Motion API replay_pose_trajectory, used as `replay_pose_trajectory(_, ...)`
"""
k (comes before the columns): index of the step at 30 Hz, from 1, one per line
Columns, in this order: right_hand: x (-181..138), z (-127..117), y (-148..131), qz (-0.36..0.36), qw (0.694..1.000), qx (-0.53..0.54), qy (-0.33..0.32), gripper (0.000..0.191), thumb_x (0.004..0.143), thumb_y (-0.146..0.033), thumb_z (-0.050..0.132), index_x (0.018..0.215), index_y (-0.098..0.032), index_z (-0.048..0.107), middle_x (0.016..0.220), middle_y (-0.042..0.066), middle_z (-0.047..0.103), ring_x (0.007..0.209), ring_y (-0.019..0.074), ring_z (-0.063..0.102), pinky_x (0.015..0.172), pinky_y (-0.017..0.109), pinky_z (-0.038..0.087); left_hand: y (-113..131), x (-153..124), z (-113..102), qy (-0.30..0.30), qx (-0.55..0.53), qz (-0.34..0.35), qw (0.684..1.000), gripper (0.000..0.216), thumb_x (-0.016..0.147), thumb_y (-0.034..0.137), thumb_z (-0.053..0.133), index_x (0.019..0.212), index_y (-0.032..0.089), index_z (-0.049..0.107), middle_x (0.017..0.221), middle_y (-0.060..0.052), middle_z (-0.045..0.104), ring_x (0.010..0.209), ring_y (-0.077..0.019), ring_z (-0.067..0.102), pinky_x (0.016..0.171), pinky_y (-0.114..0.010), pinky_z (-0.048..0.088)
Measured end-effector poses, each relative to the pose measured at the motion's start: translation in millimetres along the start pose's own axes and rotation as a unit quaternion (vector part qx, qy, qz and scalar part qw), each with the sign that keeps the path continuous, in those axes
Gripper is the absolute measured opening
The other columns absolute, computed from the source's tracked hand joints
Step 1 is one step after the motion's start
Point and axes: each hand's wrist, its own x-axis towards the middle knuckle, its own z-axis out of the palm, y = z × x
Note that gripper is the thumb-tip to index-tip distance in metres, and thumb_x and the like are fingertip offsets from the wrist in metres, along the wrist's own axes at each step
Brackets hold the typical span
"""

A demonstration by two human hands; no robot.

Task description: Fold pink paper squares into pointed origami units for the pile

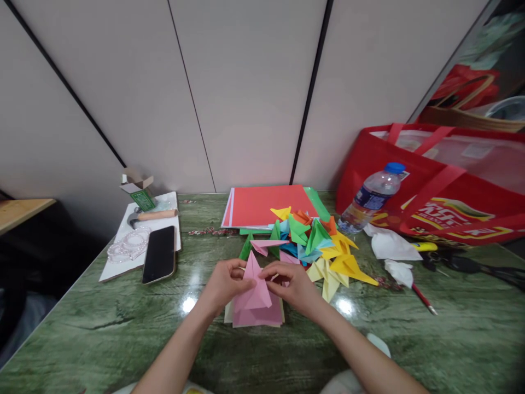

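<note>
Centrally, a pink paper [255, 294] is held over a stack [258, 318], pinched by the left hand [225, 283] and the right hand [293, 280], both grips partly hidden; contact with the stack cannot be determined. Beyond it, folded pieces [317, 236] overlap, some mostly covered, obscuring part of a red sheet [266, 203]. Far right, a bag [422, 172] is cut off.

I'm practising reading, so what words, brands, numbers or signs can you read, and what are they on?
"乐": large character on the red bag; the one beside it is unclear.
Too blurred: smaller print on the bag.
Too blurred: bottle label.
Too small: writing on the green box.
</note>
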Motion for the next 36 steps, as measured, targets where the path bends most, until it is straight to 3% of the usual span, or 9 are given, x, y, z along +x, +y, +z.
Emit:
replay_pose_trajectory(8, 0, 1, -1, 0.078, 0.996, 0.043, 0.001, 0.012, 0.065, -0.020, 0.066, 0.077, -0.018, 0.066, 0.074, 0.002, 0.066, 0.064, 0.0137, 0.060, 0.058, 0.024, 0.047, 1, -1, 0, 0.006, 0.061, 0.037, 0.997, 0.017, 0.052, 0.017, 0.072, 0.067, 0.013, 0.064, 0.064, -0.003, 0.067, 0.057, -0.0150, 0.061, 0.054, -0.023, 0.045)
replay_pose_trajectory(21, 2, 1, 2, 0.140, 0.975, 0.169, 0.010, 0.033, 0.053, -0.028, 0.077, 0.067, -0.018, 0.049, 0.062, -0.004, 0.056, 0.056, 0.0093, 0.053, 0.053, 0.021, 0.042, 1, -1, 4, -0.028, 0.047, 0.043, 0.998, 0.021, 0.047, 0.016, 0.075, 0.061, 0.012, 0.059, 0.055, -0.001, 0.064, 0.052, -0.0138, 0.059, 0.049, -0.020, 0.043)
replay_pose_trajectory(26, 4, 1, 4, 0.157, 0.960, 0.228, 0.034, 0.041, 0.055, -0.034, 0.075, 0.063, -0.020, 0.038, 0.058, -0.006, 0.052, 0.052, 0.0086, 0.051, 0.051, 0.021, 0.041, 4, -2, 8, -0.034, 0.021, 0.042, 0.998, 0.025, 0.064, 0.037, 0.067, 0.072, 0.013, 0.064, 0.054, -0.003, 0.065, 0.050, -0.0151, 0.060, 0.044, -0.021, 0.042)
replay_pose_trajectory(29, 5, 3, 3, 0.170, 0.952, 0.248, 0.063, 0.042, 0.056, -0.039, 0.074, 0.060, -0.020, 0.036, 0.055, -0.007, 0.049, 0.049, 0.0091, 0.050, 0.051, 0.023, 0.042, 3, -2, 9, -0.048, -0.014, 0.048, 0.998, 0.037, 0.070, 0.048, 0.059, 0.079, 0.013, 0.065, 0.062, -0.005, 0.067, 0.054, -0.0163, 0.062, 0.054, -0.026, 0.048)
replay_pose_trajectory(33, 5, 6, 5, 0.164, 0.954, 0.239, 0.077, 0.042, 0.056, -0.039, 0.073, 0.060, -0.021, 0.035, 0.054, -0.007, 0.046, 0.049, 0.0100, 0.050, 0.050, 0.024, 0.043, -3, -1, 10, -0.058, -0.003, 0.092, 0.994, 0.047, 0.051, 0.029, 0.079, 0.092, 0.014, 0.063, 0.087, -0.008, 0.069, 0.076, -0.0207, 0.063, 0.072, -0.031, 0.050)
replay_pose_trajectory(36, 4, 7, 8, 0.144, 0.962, 0.222, 0.068, 0.036, 0.062, -0.036, 0.069, 0.060, -0.021, 0.036, 0.055, -0.006, 0.048, 0.050, 0.0107, 0.051, 0.051, 0.024, 0.043, -6, 1, 12, -0.015, -0.001, 0.090, 0.996, 0.037, 0.052, 0.022, 0.077, 0.085, 0.013, 0.062, 0.081, -0.007, 0.068, 0.074, -0.0210, 0.064, 0.071, -0.033, 0.051)
